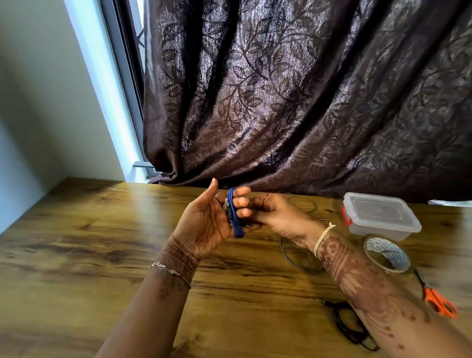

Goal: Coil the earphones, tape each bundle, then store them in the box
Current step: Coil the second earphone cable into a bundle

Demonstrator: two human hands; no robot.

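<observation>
A blue earphone cable [235, 223] is seen wound in a tight coil around the curled fingers of the left hand [204, 223], which is held palm up above the wooden table [95, 258] with the thumb stretched upward. The right hand [276, 212] is held just beside the coil, with its fingers bent toward the left fingertips; whether any cable is pinched by it cannot be told. A loop of thin dark cable [299, 261] is laid on the table under the right wrist, and a black pair of earphones [348, 327] is partly hidden by the right forearm. The clear plastic box [380, 216] is placed to the right with its lid on, and a roll of clear tape [388, 252] is set just in front of it. Orange-handled scissors [436, 299] are laid nearer the table's edge. A dark leaf-patterned curtain [307, 90] is hung behind.
</observation>
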